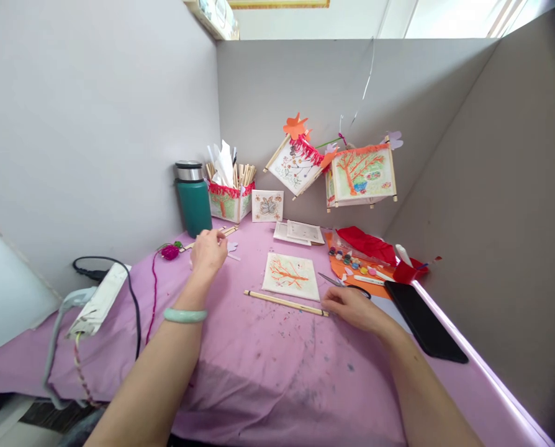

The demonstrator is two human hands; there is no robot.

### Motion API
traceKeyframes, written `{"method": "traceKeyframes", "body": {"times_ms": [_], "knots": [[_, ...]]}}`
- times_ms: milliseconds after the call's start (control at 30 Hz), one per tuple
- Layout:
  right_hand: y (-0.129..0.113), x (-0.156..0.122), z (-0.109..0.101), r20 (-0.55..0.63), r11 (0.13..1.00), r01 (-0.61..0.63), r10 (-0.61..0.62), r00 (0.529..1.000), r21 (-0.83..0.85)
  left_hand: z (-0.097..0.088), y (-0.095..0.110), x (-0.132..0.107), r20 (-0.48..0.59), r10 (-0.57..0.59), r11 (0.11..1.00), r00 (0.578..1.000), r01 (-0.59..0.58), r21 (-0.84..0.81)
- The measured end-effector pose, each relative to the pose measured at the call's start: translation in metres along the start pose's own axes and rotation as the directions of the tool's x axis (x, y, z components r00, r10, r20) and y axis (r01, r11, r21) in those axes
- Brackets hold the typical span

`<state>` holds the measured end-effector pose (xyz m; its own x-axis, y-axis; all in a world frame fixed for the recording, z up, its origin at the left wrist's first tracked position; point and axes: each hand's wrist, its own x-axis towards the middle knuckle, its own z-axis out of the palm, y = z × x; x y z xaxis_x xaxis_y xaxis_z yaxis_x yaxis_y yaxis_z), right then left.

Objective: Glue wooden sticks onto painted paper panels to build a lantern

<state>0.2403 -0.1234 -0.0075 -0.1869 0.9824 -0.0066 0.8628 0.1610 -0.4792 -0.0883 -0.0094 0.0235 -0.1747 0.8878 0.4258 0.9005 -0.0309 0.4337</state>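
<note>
My left hand (pixel 210 249) reaches toward the back left, its fingers curled down over the cloth. Thin wooden sticks (pixel 231 231) lie close to its fingertips; what it grips, if anything, is hidden. At the right, my right hand (pixel 352 308) rests with fingers bent together beside the end of a pair of long wooden sticks (pixel 284 302). Scissors (pixel 331 280) lie just behind this hand, their handles partly covered. Between the hands is a white square panel (pixel 291 276) with an orange tree drawn on it. A pale purple paper cutout (pixel 232 246) lies right of my left hand.
A green bottle (pixel 194 202) stands beside a decorated box (pixel 226 203) of sticks. Two picture lanterns (pixel 362 175) hang at the back. Paint pots (pixel 347 257), red cloth (pixel 368 244) and a black phone (pixel 424 320) lie right. Magenta yarn (pixel 170 251) and a power strip (pixel 99 300) are left.
</note>
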Motion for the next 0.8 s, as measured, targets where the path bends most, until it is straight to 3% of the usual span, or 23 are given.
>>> {"method": "traceKeyframes", "body": {"times_ms": [67,100,200,333,500,700,800], "knots": [[0.002,0.002,0.002,-0.015,1.0,-0.005,0.005,1.0,0.002,-0.001,-0.009,0.004,-0.107,-0.153,0.985,0.982,0.161,0.07],[0.002,0.002,0.002,-0.025,1.0,-0.008,0.008,1.0,0.002,-0.001,-0.014,0.006,-0.097,-0.213,0.97,0.972,0.222,0.096],[0.001,0.004,0.003,-0.053,0.999,-0.039,0.038,0.998,-0.019,0.001,-0.026,0.01,0.078,-0.312,0.94,0.947,0.296,0.173],[-0.002,0.004,0.002,-0.084,0.995,-0.078,0.072,0.994,-0.062,0.006,-0.034,0.015,0.224,-0.334,0.933,0.916,0.288,0.215],[-0.002,0.004,0.002,-0.102,0.991,-0.098,0.088,0.991,-0.094,0.008,-0.032,0.016,0.224,-0.394,0.908,0.891,0.341,0.242],[0.002,0.004,0.004,-0.143,0.984,-0.13,0.112,0.983,-0.121,0.002,-0.026,0.012,0.091,-0.314,0.936,0.945,0.292,0.195],[0.004,0.006,0.005,-0.153,0.983,-0.139,0.12,0.981,-0.12,-0.011,-0.016,0.002,0.115,-0.246,0.967,0.962,0.253,-0.045]]}}
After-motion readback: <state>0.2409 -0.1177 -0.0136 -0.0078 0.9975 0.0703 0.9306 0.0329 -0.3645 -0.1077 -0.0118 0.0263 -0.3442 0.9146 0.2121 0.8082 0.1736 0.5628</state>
